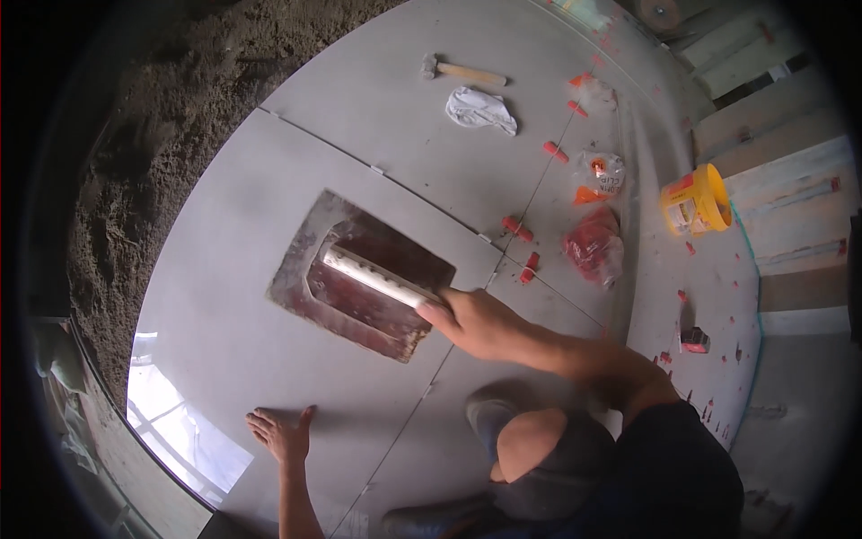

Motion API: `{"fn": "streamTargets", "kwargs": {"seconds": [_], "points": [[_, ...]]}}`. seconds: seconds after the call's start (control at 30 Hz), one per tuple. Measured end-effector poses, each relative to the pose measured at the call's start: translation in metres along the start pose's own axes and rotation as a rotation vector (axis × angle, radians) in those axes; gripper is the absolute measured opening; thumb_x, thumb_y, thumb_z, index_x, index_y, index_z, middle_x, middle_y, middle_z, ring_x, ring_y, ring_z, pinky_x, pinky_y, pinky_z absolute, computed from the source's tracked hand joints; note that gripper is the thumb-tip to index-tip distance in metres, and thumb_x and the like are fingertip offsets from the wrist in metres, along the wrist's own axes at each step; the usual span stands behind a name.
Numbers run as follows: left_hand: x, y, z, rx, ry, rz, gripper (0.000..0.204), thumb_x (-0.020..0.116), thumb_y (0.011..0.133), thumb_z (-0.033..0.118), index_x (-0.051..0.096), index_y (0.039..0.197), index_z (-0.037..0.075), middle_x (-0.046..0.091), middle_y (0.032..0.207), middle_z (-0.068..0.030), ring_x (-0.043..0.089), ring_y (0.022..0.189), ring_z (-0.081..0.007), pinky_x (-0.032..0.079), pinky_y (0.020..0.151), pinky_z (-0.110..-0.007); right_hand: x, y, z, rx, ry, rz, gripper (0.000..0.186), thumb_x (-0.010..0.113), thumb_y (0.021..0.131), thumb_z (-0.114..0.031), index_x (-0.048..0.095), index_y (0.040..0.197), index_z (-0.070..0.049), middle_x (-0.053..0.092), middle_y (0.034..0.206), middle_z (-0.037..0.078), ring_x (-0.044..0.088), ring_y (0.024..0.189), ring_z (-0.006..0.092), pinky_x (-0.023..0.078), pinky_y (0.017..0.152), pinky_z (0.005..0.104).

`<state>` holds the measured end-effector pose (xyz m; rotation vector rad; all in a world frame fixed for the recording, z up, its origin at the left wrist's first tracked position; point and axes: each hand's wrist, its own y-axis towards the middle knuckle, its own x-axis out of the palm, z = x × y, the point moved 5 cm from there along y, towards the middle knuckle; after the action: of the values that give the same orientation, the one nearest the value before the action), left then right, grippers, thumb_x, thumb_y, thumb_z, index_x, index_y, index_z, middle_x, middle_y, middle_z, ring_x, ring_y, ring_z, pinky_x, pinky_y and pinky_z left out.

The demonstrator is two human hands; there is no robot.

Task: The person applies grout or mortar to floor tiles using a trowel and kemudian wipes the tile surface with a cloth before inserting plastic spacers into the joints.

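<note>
A large rectangular trowel [359, 310] with a rusty reddish-brown blade lies flat on the grey floor tile [224, 296]. My right hand [476, 322] grips the near end of its white handle [373, 276], with the arm reaching in from the lower right. To the lower left, apart from the trowel, my left hand [280, 434] rests palm down on the same tile, fingers spread. My bent knee [532, 446] shows below the right arm.
Rough sand bed [180, 135] borders the tiles at left. A hammer [462, 72] and white cloth [480, 110] lie at the far side. Red levelling wedges [518, 229], bags of red clips [594, 247] and a yellow bucket [696, 202] sit to the right.
</note>
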<state>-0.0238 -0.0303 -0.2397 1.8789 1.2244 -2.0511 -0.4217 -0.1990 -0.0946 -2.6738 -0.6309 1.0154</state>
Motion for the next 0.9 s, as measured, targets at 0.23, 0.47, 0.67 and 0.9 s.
{"fn": "streamTargets", "kwargs": {"seconds": [0.23,0.47,0.67,0.9], "points": [[-0.002,-0.003,0.033,0.010,0.005,-0.082,0.134,0.066,0.070,0.076,0.006,0.147,-0.017,0.005,0.153,-0.0390,0.004,0.146,-0.0477,0.005,0.119,-0.051,0.026,0.035,0.101,0.091,-0.160,0.100,0.055,0.043,0.101,-0.045,0.062,0.088,0.004,0.063,0.065,0.024,0.063,0.063,0.0441,0.051,0.059,0.0508],[-0.004,0.001,0.012,-0.007,0.008,-0.037,0.134,0.065,0.070,0.077,0.006,0.147,-0.016,0.005,0.154,-0.0381,0.004,0.147,-0.0465,0.004,0.120,-0.050,-0.015,-0.010,0.012,-0.043,0.036,0.146,0.054,0.040,0.101,-0.047,0.060,0.087,0.001,0.065,0.069,0.021,0.065,0.066,0.0411,0.050,0.063,0.0480],[0.004,0.005,0.027,0.016,0.022,-0.039,0.135,0.065,0.070,0.078,0.006,0.147,-0.016,0.006,0.154,-0.0381,0.005,0.147,-0.0460,0.005,0.120,-0.050,0.022,0.035,0.081,0.237,-0.100,-0.022,0.060,0.040,0.100,-0.051,0.063,0.091,0.004,0.066,0.073,0.023,0.066,0.070,0.0414,0.051,0.066,0.0491],[-0.004,0.000,0.011,-0.023,0.067,-0.029,0.133,0.063,0.071,0.078,0.007,0.146,-0.017,0.008,0.153,-0.0396,0.005,0.147,-0.0466,0.006,0.120,-0.050,-0.005,-0.006,0.010,-0.143,0.029,0.181,0.048,0.046,0.100,-0.045,0.057,0.096,0.002,0.062,0.065,0.023,0.062,0.062,0.0436,0.049,0.058,0.0500]]}}
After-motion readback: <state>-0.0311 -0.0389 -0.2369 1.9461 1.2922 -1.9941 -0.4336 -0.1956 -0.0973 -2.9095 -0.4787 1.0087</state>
